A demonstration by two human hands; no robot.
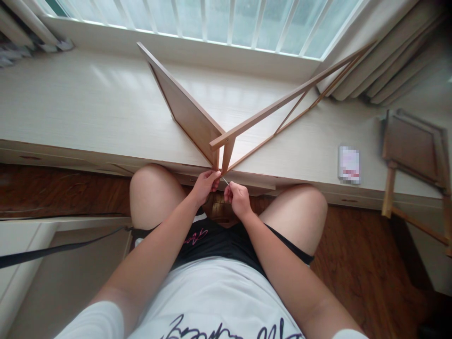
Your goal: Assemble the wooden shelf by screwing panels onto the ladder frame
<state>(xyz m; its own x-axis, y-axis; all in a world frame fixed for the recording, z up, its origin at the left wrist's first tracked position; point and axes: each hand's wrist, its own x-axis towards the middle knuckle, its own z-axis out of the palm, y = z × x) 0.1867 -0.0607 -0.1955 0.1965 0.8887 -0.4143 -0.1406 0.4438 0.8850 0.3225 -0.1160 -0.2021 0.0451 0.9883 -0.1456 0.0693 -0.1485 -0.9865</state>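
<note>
A hinged-looking wooden piece stands on the white ledge, with a solid panel (190, 113) on the left and an open frame of bars (278, 106) on the right, spread in a V. The two parts meet at the ledge's front edge. There my left hand (207, 183) pinches the near lower corner of the wood. My right hand (239, 195) is closed around a thin metal rod (225, 180), its tip pointing at that same corner. Fingers hide the rod's other end, so I cannot tell what tool it is.
The white ledge (88, 108) runs below a barred window (219, 21). A pixelated phone-sized object (349, 164) lies at right. Beyond it stands another wooden folding piece (411, 146). Curtains (384, 66) hang at the right, and a dark strap (63, 252) crosses the lower left.
</note>
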